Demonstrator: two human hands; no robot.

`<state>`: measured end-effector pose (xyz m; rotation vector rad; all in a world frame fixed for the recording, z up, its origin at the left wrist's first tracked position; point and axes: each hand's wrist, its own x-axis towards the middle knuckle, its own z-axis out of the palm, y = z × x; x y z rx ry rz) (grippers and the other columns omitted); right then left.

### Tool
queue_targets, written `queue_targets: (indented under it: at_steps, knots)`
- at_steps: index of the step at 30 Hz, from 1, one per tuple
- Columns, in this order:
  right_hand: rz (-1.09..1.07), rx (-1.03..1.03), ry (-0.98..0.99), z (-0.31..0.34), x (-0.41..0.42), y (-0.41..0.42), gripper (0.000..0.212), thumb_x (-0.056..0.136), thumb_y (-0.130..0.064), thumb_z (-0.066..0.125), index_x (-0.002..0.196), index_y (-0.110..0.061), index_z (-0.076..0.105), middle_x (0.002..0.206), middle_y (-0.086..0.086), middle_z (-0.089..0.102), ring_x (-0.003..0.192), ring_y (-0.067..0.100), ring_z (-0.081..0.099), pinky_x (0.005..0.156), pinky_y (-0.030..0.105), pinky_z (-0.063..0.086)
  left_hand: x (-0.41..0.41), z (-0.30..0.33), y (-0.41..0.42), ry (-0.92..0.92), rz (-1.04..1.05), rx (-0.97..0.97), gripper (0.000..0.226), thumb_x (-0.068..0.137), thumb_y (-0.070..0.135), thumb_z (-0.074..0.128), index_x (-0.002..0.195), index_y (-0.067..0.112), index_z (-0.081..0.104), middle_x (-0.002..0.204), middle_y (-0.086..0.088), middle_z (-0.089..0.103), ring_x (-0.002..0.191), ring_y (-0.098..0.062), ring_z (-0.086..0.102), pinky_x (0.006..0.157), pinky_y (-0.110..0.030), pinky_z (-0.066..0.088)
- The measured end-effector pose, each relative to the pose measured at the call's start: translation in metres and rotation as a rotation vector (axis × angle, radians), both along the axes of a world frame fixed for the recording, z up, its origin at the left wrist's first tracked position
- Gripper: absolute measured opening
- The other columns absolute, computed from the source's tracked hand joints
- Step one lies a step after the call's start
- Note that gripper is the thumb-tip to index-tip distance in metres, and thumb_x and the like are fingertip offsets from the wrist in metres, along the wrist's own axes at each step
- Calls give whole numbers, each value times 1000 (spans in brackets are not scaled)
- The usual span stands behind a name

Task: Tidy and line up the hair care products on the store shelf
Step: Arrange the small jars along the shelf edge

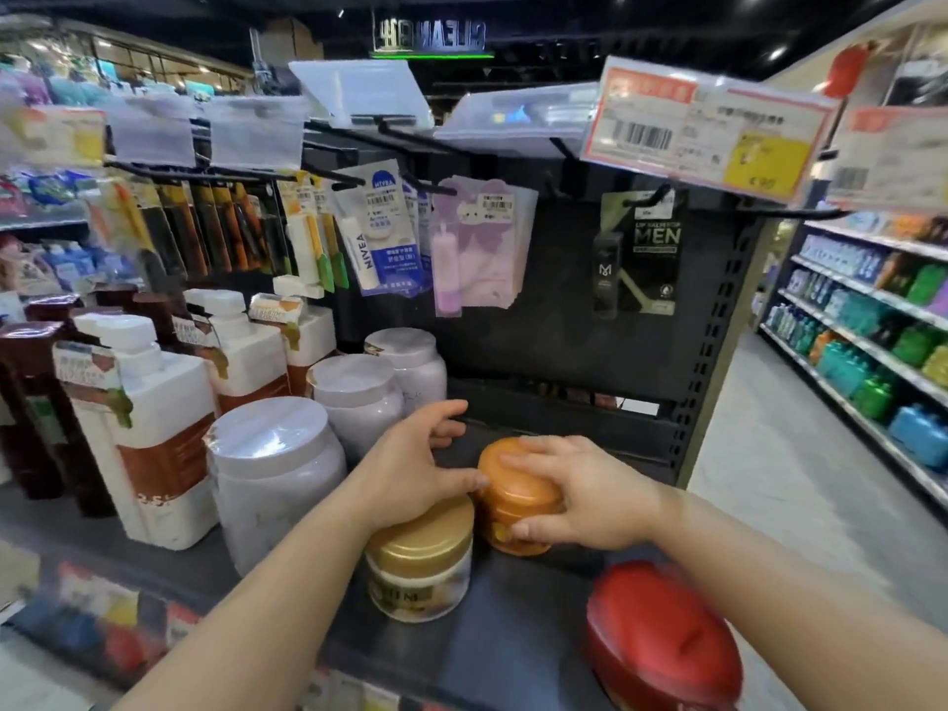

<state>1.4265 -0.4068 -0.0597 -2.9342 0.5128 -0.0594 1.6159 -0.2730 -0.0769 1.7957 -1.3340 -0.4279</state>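
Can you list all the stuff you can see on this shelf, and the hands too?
orange jar: one, orange, on the shelf behind the gold jar, in the right hand's grip
gold jar: one, gold lid, pale body, front of shelf
red jar: one, red, front right, blurred
pale tubs: three, lilac-white, in a row going back, left of the jars
white bottles: about three, white and brown, left side
dark bottles: several, dark brown, far left
hanging packs: many, mixed colours, on hooks above
shelf: one, dark grey
left hand: one, over the gold jar, thumb touching the orange jar
right hand: one, gripping the orange jar
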Motion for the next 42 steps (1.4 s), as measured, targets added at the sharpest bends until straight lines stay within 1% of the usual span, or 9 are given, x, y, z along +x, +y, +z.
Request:
queue_targets:
  at_steps: [4, 8, 11, 14, 17, 20, 25, 31, 42]
  knots:
    - [-23, 11, 43, 5, -23, 24, 81, 77, -66, 60, 146, -44, 25, 155, -5, 23, 137, 24, 25, 114, 39, 22, -6, 11, 4, -95, -49, 31, 79, 73, 43, 80, 141, 34, 41, 140, 7, 52, 126, -9, 48, 103, -32, 45]
    - [-19, -1, 23, 2, -42, 45, 80, 76, -69, 58, 146, -45, 26, 154, -6, 26, 134, 22, 27, 112, 37, 23, -17, 22, 7, -262, -201, 149, 84, 70, 56, 77, 142, 43, 36, 147, 15, 41, 123, 2, 36, 99, -23, 35]
    - [-23, 17, -30, 2, -53, 57, 83, 74, -70, 59, 146, -37, 33, 151, -8, 33, 132, 15, 32, 109, 31, 26, -32, 27, 7, -317, -358, 290, 103, 61, 62, 79, 146, 46, 25, 152, 18, 33, 134, -3, 32, 111, -31, 32]
    - [-43, 149, -154, 6, -64, 65, 81, 70, -61, 70, 141, -38, 38, 139, -15, 47, 124, 2, 42, 104, 23, 35, -46, 31, 7, -404, -440, 394, 114, 54, 67, 78, 148, 48, 16, 150, 19, 36, 140, -13, 31, 117, -41, 24]
    - [-114, 279, -194, 10, -80, 68, 89, 67, -59, 75, 140, -52, 26, 140, -27, 39, 123, -11, 35, 104, 18, 34, -54, 36, 6, -501, -522, 437, 109, 58, 63, 81, 147, 46, 19, 149, 17, 38, 137, -12, 34, 114, -36, 23]
    - [-220, 202, -76, 9, -95, 69, 109, 56, -71, 73, 144, -50, 12, 148, -20, 29, 125, -6, 26, 101, 21, 30, -58, 37, 9, -611, -486, 490, 109, 62, 67, 75, 151, 40, 17, 155, 9, 30, 142, -19, 22, 115, -41, 12]
    - [-331, 122, 107, 2, -114, 70, 118, 52, -70, 75, 146, -45, 9, 149, -13, 27, 134, 13, 28, 109, 36, 33, -57, 32, 14, -580, -471, 484, 107, 62, 72, 72, 149, 43, 18, 156, 8, 27, 146, -20, 13, 117, -41, 1]
    - [-375, 111, 27, 2, -110, 60, 106, 57, -59, 80, 144, -39, 24, 142, -8, 37, 126, 14, 38, 101, 28, 37, -56, 28, 15, -556, -451, 485, 109, 58, 75, 71, 149, 46, 18, 157, 11, 25, 147, -24, 9, 117, -44, 7]
    - [-391, 118, 33, -3, -113, 54, 106, 56, -62, 79, 143, -42, 23, 143, -11, 34, 125, 12, 34, 99, 27, 36, -59, 30, 16, -554, -441, 468, 106, 66, 70, 71, 151, 39, 16, 158, 8, 25, 146, -21, 13, 117, -40, 7]
